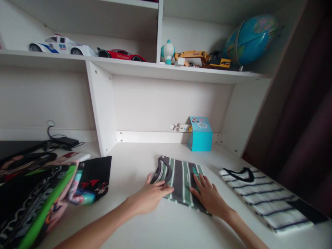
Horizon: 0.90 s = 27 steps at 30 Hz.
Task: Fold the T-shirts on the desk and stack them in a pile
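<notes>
A folded striped shirt [178, 180] in green, dark grey and white lies flat on the white desk [135, 228], its dark collar toward the left. My left hand [151, 195] rests on the shirt's near left part by the collar, fingers stretched out. On the right half of the shirt, my right hand [209, 195] lies flat with its fingers spread, partly covering some turquoise lettering. Neither hand grips the cloth. To the right is another folded shirt [267, 197], white with dark stripes and a black neckband.
Dark clothes and a green-edged item [46, 207] pile up at the left. A black adapter [66, 141] with cables lies behind them. A turquoise desk calendar [201, 140] stands at the back. Above, a shelf [145, 68] holds toy vehicles and a globe [251, 39].
</notes>
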Tool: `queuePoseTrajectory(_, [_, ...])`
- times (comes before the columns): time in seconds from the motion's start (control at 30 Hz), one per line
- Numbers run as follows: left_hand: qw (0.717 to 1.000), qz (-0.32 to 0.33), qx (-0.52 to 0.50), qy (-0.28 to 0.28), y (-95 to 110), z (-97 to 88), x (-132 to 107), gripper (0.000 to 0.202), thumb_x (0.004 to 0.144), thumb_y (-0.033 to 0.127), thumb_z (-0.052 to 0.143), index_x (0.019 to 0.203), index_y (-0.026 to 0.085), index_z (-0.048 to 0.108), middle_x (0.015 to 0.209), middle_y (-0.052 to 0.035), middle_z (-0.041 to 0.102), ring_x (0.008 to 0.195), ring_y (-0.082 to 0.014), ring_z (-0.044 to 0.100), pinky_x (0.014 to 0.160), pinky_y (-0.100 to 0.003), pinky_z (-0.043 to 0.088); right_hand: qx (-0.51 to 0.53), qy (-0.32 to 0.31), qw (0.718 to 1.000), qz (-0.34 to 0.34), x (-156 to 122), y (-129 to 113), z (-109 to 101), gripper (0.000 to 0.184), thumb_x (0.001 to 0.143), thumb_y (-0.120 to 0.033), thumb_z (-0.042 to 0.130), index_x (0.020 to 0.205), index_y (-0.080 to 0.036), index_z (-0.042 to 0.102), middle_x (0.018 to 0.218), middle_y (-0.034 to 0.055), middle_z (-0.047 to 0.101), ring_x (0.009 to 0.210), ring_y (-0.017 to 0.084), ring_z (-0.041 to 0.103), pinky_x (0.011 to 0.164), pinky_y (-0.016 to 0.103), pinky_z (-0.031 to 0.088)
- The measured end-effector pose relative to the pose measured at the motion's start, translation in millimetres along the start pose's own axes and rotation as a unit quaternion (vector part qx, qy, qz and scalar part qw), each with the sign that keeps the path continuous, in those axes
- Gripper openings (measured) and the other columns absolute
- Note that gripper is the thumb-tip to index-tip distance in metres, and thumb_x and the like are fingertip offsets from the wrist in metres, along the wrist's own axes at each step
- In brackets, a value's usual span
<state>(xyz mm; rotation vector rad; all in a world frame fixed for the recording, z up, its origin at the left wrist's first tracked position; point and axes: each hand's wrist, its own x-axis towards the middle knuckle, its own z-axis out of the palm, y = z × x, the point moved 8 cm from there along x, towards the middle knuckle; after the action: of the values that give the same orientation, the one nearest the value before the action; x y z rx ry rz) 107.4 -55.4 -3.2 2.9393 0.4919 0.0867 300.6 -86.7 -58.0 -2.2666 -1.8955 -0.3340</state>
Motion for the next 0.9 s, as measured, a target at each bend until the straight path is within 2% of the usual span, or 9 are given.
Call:
queuePoseTrajectory(0.17, [0.993,-0.117,0.017,-0.01,-66.1,-1.3,6.2,0.046,0.086,0.017,0.03,0.128,0.034,0.038,0.138,-0.0051,0.035,0.129,-0.0264,0.025,0.094,-0.067,0.006,-0.065,0.094,0.987,-0.109,-74.0,-29.5,-29.1,0.055,0.08,-0.059,0.038,0.122,-0.025,0.051,0.117,0.016,0.055,0.103,0.035,0.054,0.078,0.053,0.047])
queuePoseTrajectory(0.23, [0.988,-0.153,-0.005,-0.009,-75.0,3.9,10.0,0.044,0.089,0.028,0.025,0.133,0.029,0.032,0.143,-0.0088,0.024,0.131,-0.027,0.019,0.095,-0.065,0.01,-0.047,0.079,0.985,-0.145,-84.8,-37.3,-42.1,0.045,0.083,-0.055,0.037,0.115,-0.03,0.056,0.105,0.0108,0.063,0.088,0.03,0.062,0.073,0.049,0.05])
queuePoseTrajectory(0.3, [0.982,-0.183,-0.035,0.002,-75.5,9.7,13.2,0.054,0.09,0.041,0.019,0.139,0.019,0.018,0.145,-0.014,0.01,0.132,-0.0273,0.01,0.098,-0.06,0.014,-0.024,0.057,0.992,-0.109,-76.2,-31.1,-54.1,0.04,0.088,-0.047,0.031,0.111,-0.028,0.058,0.101,0.0082,0.065,0.086,0.026,0.063,0.076,0.046,0.05])
queuePoseTrajectory(0.4, [0.975,-0.216,-0.054,-0.007,-71.0,22.1,18.5,0.073,0.086,0.055,0.016,0.139,0.007,0.006,0.144,-0.02,0.0,0.133,-0.0288,0.0,0.099,-0.058,0.012,-0.009,0.061,0.998,-0.006,-45.3,-10.9,-60.5,0.049,0.089,-0.044,0.027,0.126,-0.018,0.045,0.125,0.0121,0.05,0.115,0.028,0.045,0.09,0.048,0.041])
queuePoseTrajectory(0.53, [0.973,-0.226,-0.048,-0.023,-72.6,34.2,27.6,0.073,0.085,0.058,0.014,0.139,0.009,0.007,0.144,-0.0175,-0.004,0.133,-0.0303,0.0,0.098,-0.061,0.009,0.028,-0.037,0.998,0.038,-16.4,-2.5,-18.1,0.059,0.088,-0.048,0.025,0.137,-0.014,0.026,0.142,0.0094,0.022,0.131,0.025,0.017,0.099,0.047,0.03])
queuePoseTrajectory(0.6, [0.97,-0.241,-0.045,-0.004,-77.7,33.3,29.2,0.073,0.085,0.057,0.014,0.139,0.009,0.009,0.144,-0.018,-0.001,0.133,-0.03,0.002,0.098,-0.06,0.01,0.052,-0.068,0.996,0.034,-13.9,-1.7,0.9,0.057,0.089,-0.048,0.022,0.136,-0.016,0.027,0.142,0.0083,0.023,0.131,0.023,0.017,0.1,0.046,0.029])
queuePoseTrajectory(0.7, [0.955,-0.292,-0.034,0.044,-84.3,26.0,24.1,0.072,0.083,0.056,0.027,0.134,0.004,0.027,0.142,-0.0231,0.017,0.131,-0.0323,0.012,0.1,-0.053,0.019,0.081,-0.043,0.995,0.03,-12.4,8.9,5.1,0.057,0.088,-0.049,0.024,0.134,-0.017,0.032,0.139,0.0102,0.032,0.129,0.024,0.024,0.097,0.043,0.033])
queuePoseTrajectory(0.8, [0.954,-0.278,-0.04,0.107,-77.9,15.2,22.2,0.045,0.081,0.043,0.042,0.111,0.012,0.053,0.126,-0.0176,0.045,0.122,-0.0296,0.034,0.095,-0.04,0.033,0.092,-0.008,0.993,0.078,-5.3,33.6,-3.3,0.047,0.087,-0.045,0.032,0.118,-0.015,0.051,0.121,0.0144,0.051,0.115,0.025,0.044,0.09,0.036,0.038])
queuePoseTrajectory(0.9, [0.949,-0.257,-0.091,0.155,-74.8,10.9,25.6,0.017,0.076,0.028,0.051,0.084,0.015,0.059,0.103,-0.0106,0.058,0.102,-0.0236,0.052,0.085,-0.031,0.04,0.118,0.002,0.987,0.107,7.2,48.8,-7.3,0.028,0.082,-0.035,0.043,0.092,-0.015,0.06,0.094,0.0124,0.06,0.096,0.024,0.054,0.082,0.031,0.04])
